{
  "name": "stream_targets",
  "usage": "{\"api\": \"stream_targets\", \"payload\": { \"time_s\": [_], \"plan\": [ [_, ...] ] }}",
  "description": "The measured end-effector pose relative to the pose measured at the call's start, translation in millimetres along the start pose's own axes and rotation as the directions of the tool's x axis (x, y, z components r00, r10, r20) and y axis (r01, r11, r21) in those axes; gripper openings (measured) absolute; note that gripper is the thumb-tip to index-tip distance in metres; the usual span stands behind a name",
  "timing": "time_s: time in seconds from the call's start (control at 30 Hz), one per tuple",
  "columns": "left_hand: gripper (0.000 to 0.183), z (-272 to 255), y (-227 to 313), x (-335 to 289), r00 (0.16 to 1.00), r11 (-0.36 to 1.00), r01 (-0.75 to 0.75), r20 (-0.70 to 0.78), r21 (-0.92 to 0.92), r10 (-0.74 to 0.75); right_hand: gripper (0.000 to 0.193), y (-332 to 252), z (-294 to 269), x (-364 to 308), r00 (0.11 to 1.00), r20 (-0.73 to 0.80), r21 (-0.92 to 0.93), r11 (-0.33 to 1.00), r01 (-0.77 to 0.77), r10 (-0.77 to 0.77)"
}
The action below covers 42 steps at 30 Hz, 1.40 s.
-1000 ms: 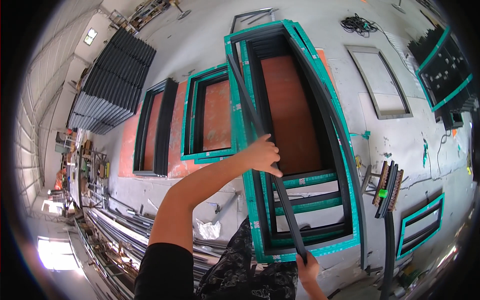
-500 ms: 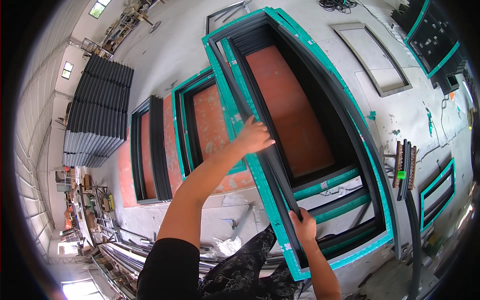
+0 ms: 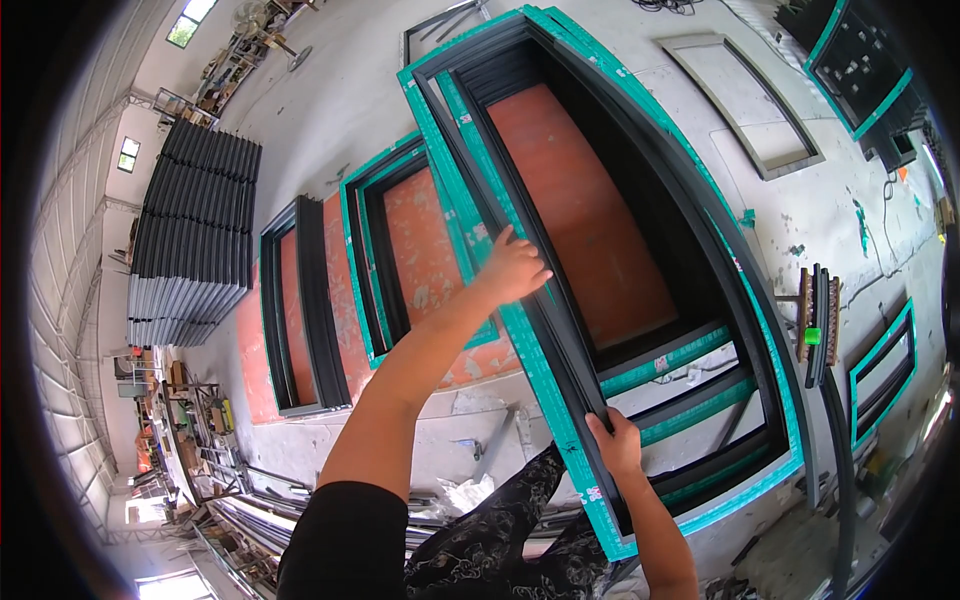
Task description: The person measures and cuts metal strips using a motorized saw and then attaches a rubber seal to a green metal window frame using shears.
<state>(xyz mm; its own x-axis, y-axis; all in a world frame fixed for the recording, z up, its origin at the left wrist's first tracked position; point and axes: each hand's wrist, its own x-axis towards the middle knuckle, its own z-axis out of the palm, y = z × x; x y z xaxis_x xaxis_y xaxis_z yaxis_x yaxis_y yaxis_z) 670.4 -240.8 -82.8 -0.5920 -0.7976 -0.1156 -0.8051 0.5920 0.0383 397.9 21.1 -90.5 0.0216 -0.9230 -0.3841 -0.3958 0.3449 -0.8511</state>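
Note:
A large stack of dark rectangular frames with teal protective tape [image 3: 548,385] stands in front of me, running from far middle to near right. Along the inner edge of its left side lies a long dark bar [image 3: 570,350]. My left hand [image 3: 518,268] reaches across and curls its fingers over this bar about midway along. Farther down, close to the frame's near end, my right hand [image 3: 617,447] grips the same bar, thumb on top. The undersides of both grips are hidden. Teal-taped crosspieces [image 3: 665,362] span the frame's near end.
Smaller taped frames [image 3: 352,255] and a dark frame stack [image 3: 325,310] stand on a worn red surface [image 3: 338,245] to the left. Dark panels [image 3: 195,215] are stacked beyond. A grey frame [image 3: 800,130] lies on the floor at right, near a small rack of bars [image 3: 818,310].
The whole view has shifted slightly. Both hands stay on the bar at nearly the same places, and the bar shows little movement against the frame.

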Motion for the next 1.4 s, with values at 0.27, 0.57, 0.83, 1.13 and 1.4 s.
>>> {"api": "stream_targets", "payload": {
  "time_s": [0.27, 0.57, 0.83, 1.13, 1.4],
  "plan": [
    [0.022, 23.5, -3.0, -6.9, 0.896, 0.999, -0.02, -0.443, 0.049, 0.039, 0.037, -2.8, 2.3, 7.1, 0.996, -0.025, -0.055, 0.995, 0.079, -0.081],
    [0.113, 39.8, 18.5, -6.1, 0.315, 0.383, 0.822, -0.224, -0.422, -0.922, 0.041, 31.1, 1.8, 22.3, 0.998, -0.037, -0.045, 0.998, 0.04, -0.042],
    [0.133, 16.8, 73.8, 4.4, 0.162, 0.062, 0.903, 0.202, -0.425, -0.966, 0.04, 21.0, 9.2, 18.8, 0.995, 0.05, -0.088, 0.993, -0.081, 0.086],
    [0.121, 26.0, 74.5, 11.6, 0.169, 0.117, 0.964, 0.211, -0.237, -0.963, 0.039, 79.0, -19.8, 0.0, 0.934, 0.356, 0.253, 0.958, -0.134, 0.036],
    [0.113, 24.4, 81.2, 12.2, 0.154, 0.109, 0.97, 0.198, -0.218, -0.968, 0.04, 131.3, -110.8, -74.9, 0.652, 0.708, -0.154, 0.96, -0.235, 0.274]
  ]
}}
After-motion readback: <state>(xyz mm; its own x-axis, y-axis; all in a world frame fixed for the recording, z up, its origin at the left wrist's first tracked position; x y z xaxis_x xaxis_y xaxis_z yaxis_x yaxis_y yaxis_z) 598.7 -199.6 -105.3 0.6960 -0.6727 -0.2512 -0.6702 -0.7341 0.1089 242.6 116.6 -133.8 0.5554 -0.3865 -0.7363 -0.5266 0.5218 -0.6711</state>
